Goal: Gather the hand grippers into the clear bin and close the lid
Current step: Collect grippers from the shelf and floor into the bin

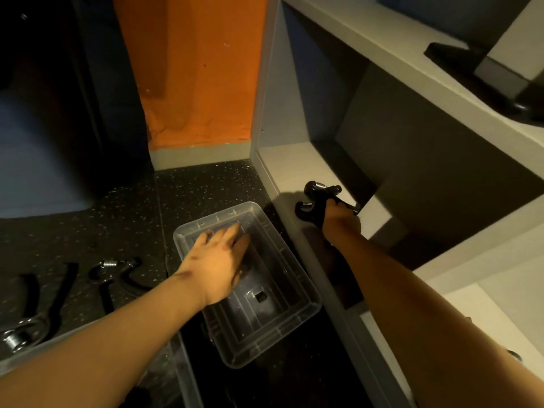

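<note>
Head view: the right hand (341, 225), right of centre, has its fingers curled round a black hand gripper (312, 212) on the lowest white shelf board (282, 166). The gripper's head pokes out up and left of the knuckles. Two short steel springs show there, one above the other, so the fist may hold two stacked grippers. I cannot tell which.

The left hand (217, 260) lies palm down at the frame's centre. Its fingers are straight and lightly spread, and it holds nothing. It is over the inside of a shallow clear plastic container (265, 346), with its fingertips toward the far end. Whether the palm touches the bottom is unclear, and whether this ribbed piece is the bin or its upturned lid cannot be told. It sits on the dark speckled floor (191, 187), just left of the shelf unit's edge and below and left of the held gripper.

A second clear plastic rim (182, 372) runs under the left forearm at the lower left.

Two more hand grippers lie on the floor at the left, well apart from both hands. One is a black spring-topped gripper (117, 275). The other is a gripper with a steel coil (17, 337) in the lower left corner, its handles pointing up the frame.

An orange wall panel (200, 69) fills the upper middle. One black flat-based object (471, 72) sits on the top shelf at the upper right.
</note>
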